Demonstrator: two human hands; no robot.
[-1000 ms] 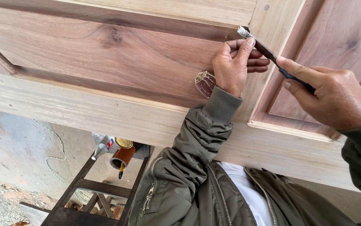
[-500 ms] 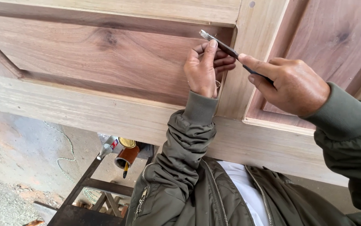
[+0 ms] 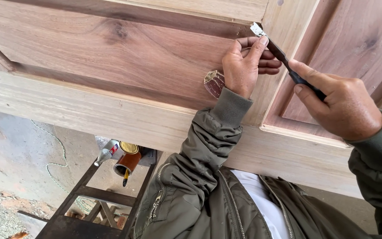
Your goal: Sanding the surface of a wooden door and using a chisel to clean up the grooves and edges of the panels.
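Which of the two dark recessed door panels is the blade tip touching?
The left panel, at its upper right corner, where the blade meets the frame. The right panel lies beyond the pale upright, behind the right hand.

Even, soft daylight w/ faint shadows, no glare; sharp focus, slight wide-angle edge stretch.

support: dark metal stand [image 3: 94, 195] | on it: tin can [image 3: 128, 162], glue bottle [image 3: 104, 154]

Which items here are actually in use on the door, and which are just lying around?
In use:
- putty knife, held in right hand
- left hand, index finger steadying the blade
- sandpaper roll, tucked in left hand
- wooden door

Lying about:
- tin can
- glue bottle
- dark stand
- green cord
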